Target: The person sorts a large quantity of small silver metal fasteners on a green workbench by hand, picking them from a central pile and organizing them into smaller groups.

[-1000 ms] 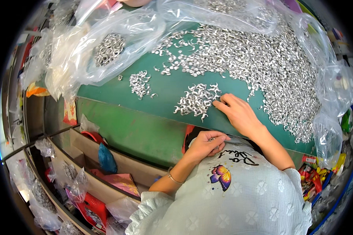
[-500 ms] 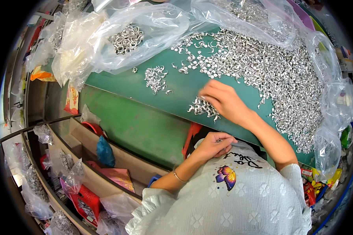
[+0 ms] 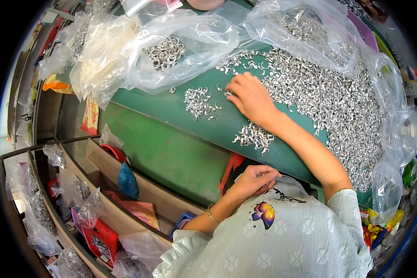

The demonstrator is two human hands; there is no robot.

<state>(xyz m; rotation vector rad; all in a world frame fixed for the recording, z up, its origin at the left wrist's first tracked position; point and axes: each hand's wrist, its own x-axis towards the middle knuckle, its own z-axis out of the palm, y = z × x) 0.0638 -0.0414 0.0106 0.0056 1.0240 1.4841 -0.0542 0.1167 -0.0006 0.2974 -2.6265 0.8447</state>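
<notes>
Many small, curved silver metal pieces point(image 3: 338, 111) lie in a broad heap on the green tabletop point(image 3: 171, 109). My right hand point(image 3: 252, 99) reaches to the left edge of this heap. Its fingers are bent down and drawn together over a few pieces, which glint at the fingertips. A small cluster of pieces point(image 3: 255, 136) lies below my right wrist, and another cluster point(image 3: 199, 103) to the left. My left hand point(image 3: 255, 180), close to my body at the table's front edge, is curled closed; silver bits show between its fingers.
A clear plastic bag point(image 3: 208, 46) with silver rings point(image 3: 166, 53) lies at the far left of the table. Another clear bag point(image 3: 306, 28) covers part of the heap. Compartments with bags and a red basket point(image 3: 104, 236) stand at lower left.
My right hand has moved from the near small cluster, away from me, to the heap's left edge. My left hand stays curled in place. The view has shifted slightly.
</notes>
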